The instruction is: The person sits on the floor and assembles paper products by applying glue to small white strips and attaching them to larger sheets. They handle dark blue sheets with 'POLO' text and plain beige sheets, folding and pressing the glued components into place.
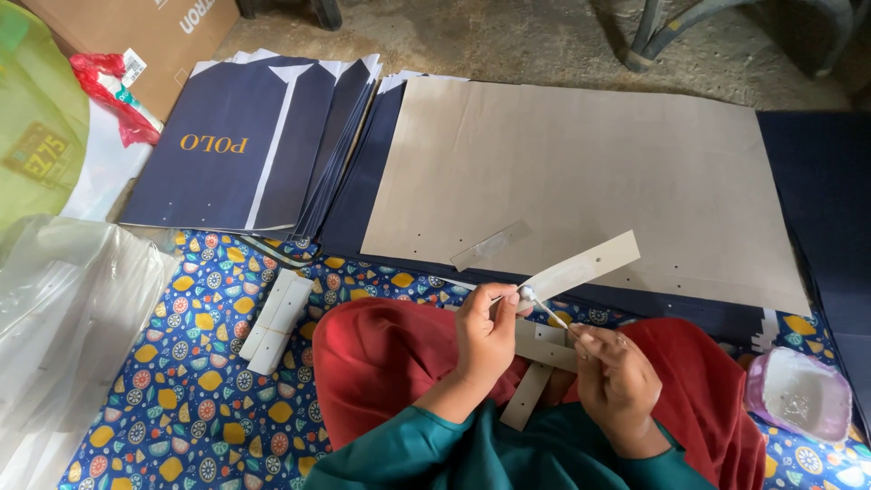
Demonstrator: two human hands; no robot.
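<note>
Two hands work over a red lap: the left hand (485,331) pinches a long pale card strip (581,266) by its near end, tilted up over the brown sheet (581,172). Her right hand (617,377) grips a thin stick (549,311) whose white tip touches that strip. More strips (535,367) lie on the lap; a pink tub (798,395) sits to the right.

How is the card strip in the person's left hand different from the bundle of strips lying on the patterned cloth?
The held strip is single; the bundle is several strips stacked. The held strip is lifted and tilted in the left hand, with the right hand's stick dabbing its end; the bundle lies flat and untouched. Both are pale, long and narrow.
</note>
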